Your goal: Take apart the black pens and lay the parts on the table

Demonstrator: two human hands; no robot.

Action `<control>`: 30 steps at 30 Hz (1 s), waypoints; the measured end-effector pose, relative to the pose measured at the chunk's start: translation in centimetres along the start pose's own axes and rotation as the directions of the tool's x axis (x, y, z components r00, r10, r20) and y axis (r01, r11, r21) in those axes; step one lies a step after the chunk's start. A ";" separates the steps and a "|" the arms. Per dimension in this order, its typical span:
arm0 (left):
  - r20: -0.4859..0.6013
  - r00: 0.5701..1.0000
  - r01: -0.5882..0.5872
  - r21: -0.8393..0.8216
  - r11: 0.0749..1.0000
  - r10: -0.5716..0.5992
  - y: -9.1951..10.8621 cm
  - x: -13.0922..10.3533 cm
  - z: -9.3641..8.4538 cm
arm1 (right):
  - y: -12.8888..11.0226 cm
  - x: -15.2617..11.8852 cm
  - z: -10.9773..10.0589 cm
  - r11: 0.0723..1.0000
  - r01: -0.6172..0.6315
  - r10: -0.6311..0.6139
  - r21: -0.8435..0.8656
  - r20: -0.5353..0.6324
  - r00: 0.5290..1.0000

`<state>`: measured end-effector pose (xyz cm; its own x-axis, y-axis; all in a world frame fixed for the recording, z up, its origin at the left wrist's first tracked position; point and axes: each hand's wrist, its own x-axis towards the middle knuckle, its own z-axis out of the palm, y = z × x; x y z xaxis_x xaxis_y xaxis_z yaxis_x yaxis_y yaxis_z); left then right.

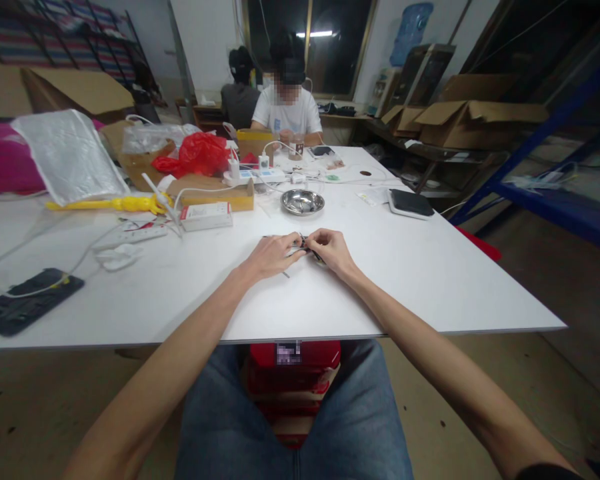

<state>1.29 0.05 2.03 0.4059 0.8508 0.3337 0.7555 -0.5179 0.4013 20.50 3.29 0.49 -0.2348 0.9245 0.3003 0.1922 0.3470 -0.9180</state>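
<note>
Close together above the white table (345, 300), my two hands meet over a small dark object (304, 244). My left hand (275, 255) has its fingers closed on the object's left side. The fingertips of my right hand (330, 249) pinch its right side. Thin dark pieces stick out beneath and beside the fingers; their shape is mostly hidden. Just beyond the hands sits a shiny metal bowl (303, 202) with small dark items inside.
A white and red box (207, 216), power strip (255, 176), yellow item (115, 204) and red bag (195, 155) lie left. A black-topped device (411, 204) is at right. A black tray (27, 300) lies far left. A person (287, 110) sits across the table.
</note>
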 end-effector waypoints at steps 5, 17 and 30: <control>-0.032 0.999 -0.026 0.001 1.000 0.026 -0.5 0.0 0.1 | 0.1 -0.1 0.1 0.996 -0.020 0.020 0.084 0.008 1.000; -0.007 1.000 -0.007 0.063 0.998 0.007 -0.5 0.1 0.0 | -0.6 -0.2 -0.2 0.999 0.046 -0.046 0.023 -0.010 0.999; -0.045 0.999 -0.018 0.079 0.997 0.021 0.0 -0.1 0.7 | -0.6 0.1 -0.5 0.969 0.035 0.013 0.247 -0.187 0.982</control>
<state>1.60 0.04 1.38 0.3984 0.8348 0.3800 0.7864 -0.5241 0.3269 20.80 3.25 1.21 -0.0498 0.9420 0.3320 -0.0569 0.3292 -0.9426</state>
